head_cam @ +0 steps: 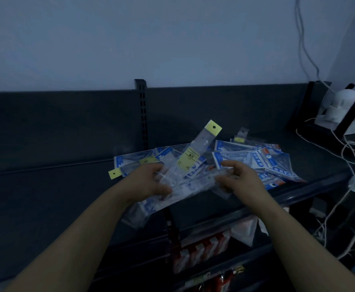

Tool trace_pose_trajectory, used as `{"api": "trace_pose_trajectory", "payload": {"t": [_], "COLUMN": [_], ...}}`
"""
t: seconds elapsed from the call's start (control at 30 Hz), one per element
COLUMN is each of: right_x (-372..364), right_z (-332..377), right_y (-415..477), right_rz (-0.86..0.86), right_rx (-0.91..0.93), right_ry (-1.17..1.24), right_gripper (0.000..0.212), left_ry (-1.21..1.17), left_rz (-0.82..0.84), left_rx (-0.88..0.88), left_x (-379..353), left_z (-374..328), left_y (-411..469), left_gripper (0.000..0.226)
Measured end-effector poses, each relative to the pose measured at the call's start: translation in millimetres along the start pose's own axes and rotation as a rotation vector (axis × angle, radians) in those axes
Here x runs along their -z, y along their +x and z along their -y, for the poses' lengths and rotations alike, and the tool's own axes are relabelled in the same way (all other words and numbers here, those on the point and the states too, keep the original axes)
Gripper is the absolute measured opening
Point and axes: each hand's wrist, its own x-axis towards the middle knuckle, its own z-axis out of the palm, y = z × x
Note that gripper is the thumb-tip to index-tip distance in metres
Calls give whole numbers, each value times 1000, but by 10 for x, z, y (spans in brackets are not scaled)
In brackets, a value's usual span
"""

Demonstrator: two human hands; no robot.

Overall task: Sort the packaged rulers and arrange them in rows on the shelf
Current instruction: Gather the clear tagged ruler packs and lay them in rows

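Sorting had barely started. The packaged rulers, clear plastic sleeves with blue-and-white or yellow header cards (256,161), lay in one loose heap on the dark grey metal shelf (46,186), right of the slotted upright. No rows were visible yet. The left hand (151,182) and right hand (242,182) each gripped one end of a flat bundle of clear packets (191,187) at the heap's front edge, fingers curled round it. One long yellow-tagged packet (200,147) stuck up tilted near the left hand. It was probably part of the bundle, but blur left that unclear. Still to do: split by type and lay out rows.
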Motion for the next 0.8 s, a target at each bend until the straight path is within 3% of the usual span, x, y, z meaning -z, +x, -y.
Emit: {"api": "trace_pose_trajectory", "payload": {"t": [0.13, 0.37, 0.43, 0.63, 0.8], "right_x": [-162, -796, -1076, -1893, -2451], "right_z": [141, 488, 566, 763, 1043], "right_y": [188, 447, 454, 185, -164], "right_rz": [43, 202, 259, 595, 749], "right_rx": [-60, -146, -182, -203, -164], "right_ry": [220, 581, 662, 658, 533], "right_gripper": [38, 59, 46, 17, 21], "left_ry": [-116, -429, -485, -505, -377], "left_rz": [-69, -303, -399, -631, -741], "left_rx": [58, 228, 261, 345, 427], "left_x": [78, 307, 385, 602, 855], "left_z": [40, 216, 338, 637, 860], "left_y": [-103, -393, -525, -1090, -1571], "left_gripper": [24, 28, 30, 30, 27]}}
